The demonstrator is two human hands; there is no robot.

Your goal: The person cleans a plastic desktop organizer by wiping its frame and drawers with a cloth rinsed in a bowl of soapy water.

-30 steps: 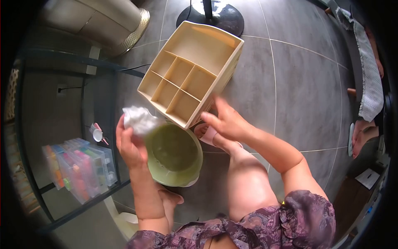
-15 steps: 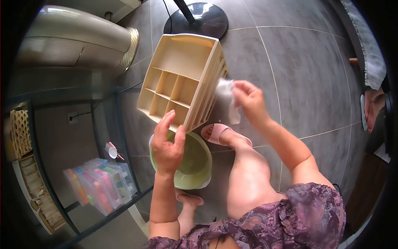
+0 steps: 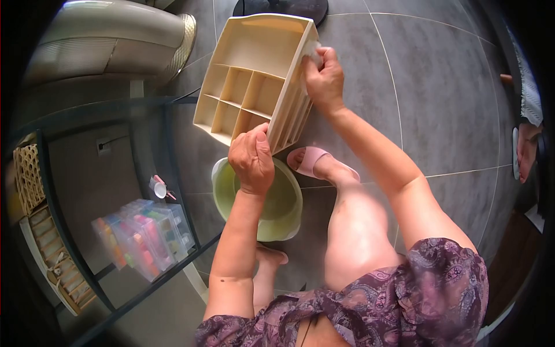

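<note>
A cream compartment organizer stands tilted on the floor, its open compartments facing up. My left hand grips its near edge, fingers curled over the rim by the lower compartments. Against the slatted right side, near the upper corner, my right hand is closed on a white cloth, mostly hidden by the fingers. Below the organizer, partly under my left forearm, sits a green basin.
Clear boxes with colourful contents stand behind a dark-framed shelf at left. A metallic appliance is upper left, a black round base at the top. Another person's foot shows at far right.
The white cloth passed from my left hand to my right, which now presses it on the organizer's side. My left hand has closed on the near edge.
</note>
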